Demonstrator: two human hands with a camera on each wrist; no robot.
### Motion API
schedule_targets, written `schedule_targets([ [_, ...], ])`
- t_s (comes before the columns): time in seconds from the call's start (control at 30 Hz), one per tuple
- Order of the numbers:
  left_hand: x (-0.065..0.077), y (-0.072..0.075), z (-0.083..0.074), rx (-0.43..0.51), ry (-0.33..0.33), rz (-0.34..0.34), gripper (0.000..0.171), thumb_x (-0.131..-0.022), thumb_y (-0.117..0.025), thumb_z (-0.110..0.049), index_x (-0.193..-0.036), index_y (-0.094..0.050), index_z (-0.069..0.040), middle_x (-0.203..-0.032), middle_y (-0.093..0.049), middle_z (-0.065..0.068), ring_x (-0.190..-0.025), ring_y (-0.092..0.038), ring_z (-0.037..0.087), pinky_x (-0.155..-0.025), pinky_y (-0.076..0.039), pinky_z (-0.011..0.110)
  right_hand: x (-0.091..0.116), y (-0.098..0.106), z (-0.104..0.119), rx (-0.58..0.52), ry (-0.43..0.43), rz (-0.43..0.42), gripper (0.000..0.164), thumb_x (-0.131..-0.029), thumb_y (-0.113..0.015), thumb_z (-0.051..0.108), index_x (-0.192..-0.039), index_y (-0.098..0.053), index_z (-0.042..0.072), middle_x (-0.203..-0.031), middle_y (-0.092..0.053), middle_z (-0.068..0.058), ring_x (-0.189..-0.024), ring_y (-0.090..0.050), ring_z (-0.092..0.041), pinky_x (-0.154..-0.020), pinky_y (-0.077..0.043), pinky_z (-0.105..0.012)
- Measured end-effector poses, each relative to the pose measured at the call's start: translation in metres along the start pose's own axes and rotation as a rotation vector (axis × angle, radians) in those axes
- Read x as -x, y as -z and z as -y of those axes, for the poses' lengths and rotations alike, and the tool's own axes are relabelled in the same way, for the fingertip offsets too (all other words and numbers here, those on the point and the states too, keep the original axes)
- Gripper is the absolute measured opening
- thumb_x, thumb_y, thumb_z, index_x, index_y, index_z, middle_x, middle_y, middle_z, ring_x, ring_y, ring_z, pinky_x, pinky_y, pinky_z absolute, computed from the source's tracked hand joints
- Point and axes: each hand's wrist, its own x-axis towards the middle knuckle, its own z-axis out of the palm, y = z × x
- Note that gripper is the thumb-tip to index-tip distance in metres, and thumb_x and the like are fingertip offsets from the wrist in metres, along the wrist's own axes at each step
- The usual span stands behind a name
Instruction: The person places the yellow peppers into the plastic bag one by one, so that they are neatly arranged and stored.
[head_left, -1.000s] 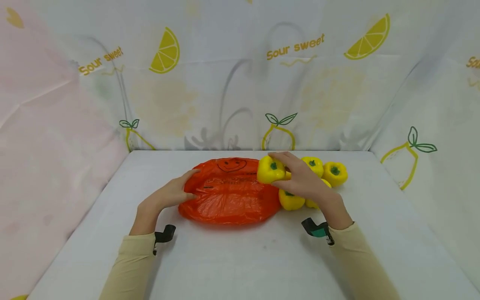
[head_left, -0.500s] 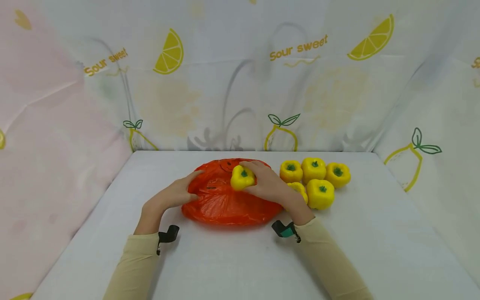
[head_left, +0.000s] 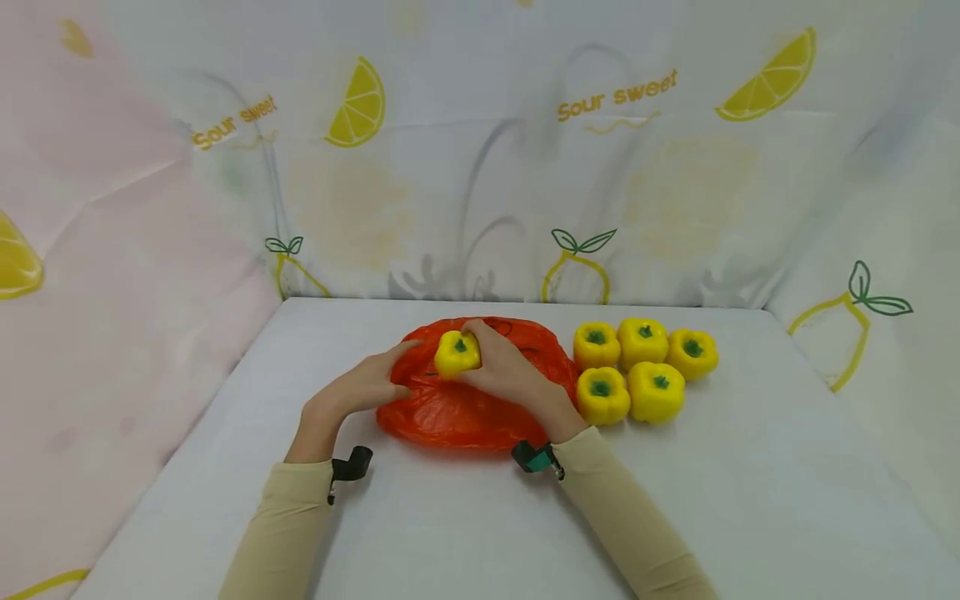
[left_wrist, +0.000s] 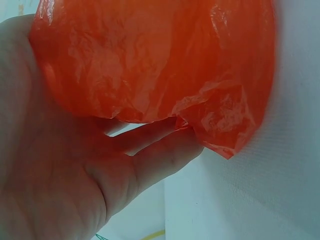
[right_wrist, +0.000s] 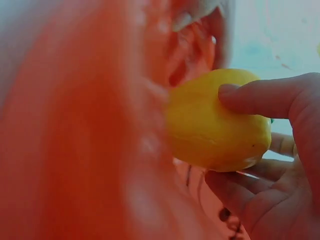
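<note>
A red plastic bag (head_left: 457, 421) with a smiling face drawn on it lies on the table. My left hand (head_left: 363, 385) grips its left end; in the left wrist view, fingers reach behind the thin bag (left_wrist: 150, 60). With thumb and fingertips, my right hand (head_left: 504, 367) holds a yellow bell pepper (head_left: 456, 354) over the bag, close to the left hand. In the right wrist view the pepper (right_wrist: 215, 125) points at the bag's open edge, and part of its far end meets the red plastic. Fingertips of the left hand show at that edge.
Several yellow bell peppers (head_left: 656, 392) stand grouped on the white table (head_left: 465, 525) just right of the bag, stems up. A printed cloth (head_left: 442, 167) with lemon drawings hangs behind, and similar cloth closes off both sides.
My right hand has carried the yellow bell pepper left, from beside the other peppers across the bag to near my left hand. The left hand keeps its place at the bag's end.
</note>
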Motion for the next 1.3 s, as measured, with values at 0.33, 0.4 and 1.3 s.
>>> schedule_targets([
  [0.33,0.002,0.000,-0.003,-0.016,-0.019,-0.010,0.075,-0.089,-0.059,-0.017,-0.157,-0.027,-0.019,-0.157,-0.040,0.014,-0.141,-0.040,0.037,-0.114,-0.035,0.062,-0.006,-0.015,0.002,0.010,0.007,-0.020,0.065,-0.092,-0.070,0.021,-0.147,-0.037,0.014,-0.146,-0.048,-0.005,-0.130,-0.049,-0.021,-0.114,-0.043,-0.042],
  [0.4,0.003,0.001,-0.004,-0.023,-0.020,-0.011,0.076,-0.088,-0.059,-0.017,-0.157,-0.027,-0.019,-0.157,-0.040,0.014,-0.141,-0.041,0.037,-0.114,-0.035,0.062,-0.007,-0.017,0.001,0.013,0.022,-0.034,0.065,-0.092,-0.070,0.022,-0.147,-0.038,0.014,-0.147,-0.047,-0.005,-0.132,-0.048,-0.022,-0.114,-0.043,-0.042],
  [1.3,0.001,-0.001,-0.001,-0.008,-0.014,-0.002,0.077,-0.089,-0.060,-0.018,-0.158,-0.025,-0.018,-0.158,-0.038,0.016,-0.141,-0.039,0.038,-0.113,-0.036,0.063,0.003,-0.006,0.001,0.026,-0.012,-0.009,0.080,-0.090,-0.073,0.031,-0.155,-0.029,0.016,-0.157,-0.039,-0.003,-0.145,-0.039,-0.023,-0.118,-0.037,-0.045],
])
